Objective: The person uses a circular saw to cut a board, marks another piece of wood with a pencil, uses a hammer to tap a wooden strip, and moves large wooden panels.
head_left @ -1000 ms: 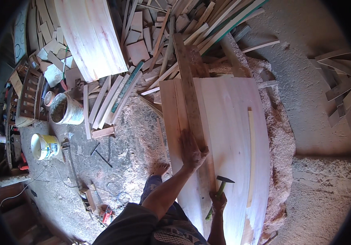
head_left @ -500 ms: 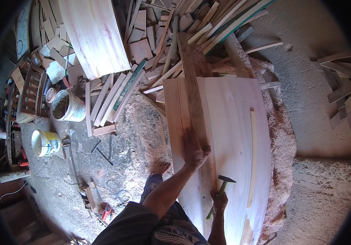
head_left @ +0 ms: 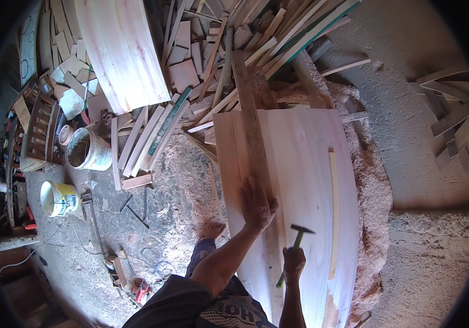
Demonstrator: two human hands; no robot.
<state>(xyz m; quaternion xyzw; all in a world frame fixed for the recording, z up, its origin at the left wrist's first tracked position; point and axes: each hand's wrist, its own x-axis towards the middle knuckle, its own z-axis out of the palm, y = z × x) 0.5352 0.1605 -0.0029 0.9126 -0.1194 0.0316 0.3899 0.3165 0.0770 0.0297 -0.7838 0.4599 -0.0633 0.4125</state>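
Observation:
A pale wide wooden panel point(head_left: 305, 164) lies in front of me, with a long, narrow, darker wooden plank point(head_left: 252, 120) running lengthwise over it. My left hand point(head_left: 259, 210) is closed over this plank, thumb on its right side and fingers along its left; the fingertips are in shadow. To the right of the plank, my right hand point(head_left: 294, 263) grips a hammer point(head_left: 299, 240) by its green handle. The hammer's dark head is uppermost, above the panel and apart from the plank. A thin light strip point(head_left: 332, 213) rests on the panel's right side.
Offcuts point(head_left: 185, 76) and long battens are heaped at the far side. Another wide board point(head_left: 122, 54) lies far left. Two buckets point(head_left: 59, 198) stand at left, near a clamp bar point(head_left: 95, 221), cables and a bare foot point(head_left: 213, 230). Sawdust point(head_left: 373, 191) piles along the panel's right edge.
My right hand has lifted the hammer slightly upward and its head has tilted. My left hand stays on the plank. The whole view has shifted a little.

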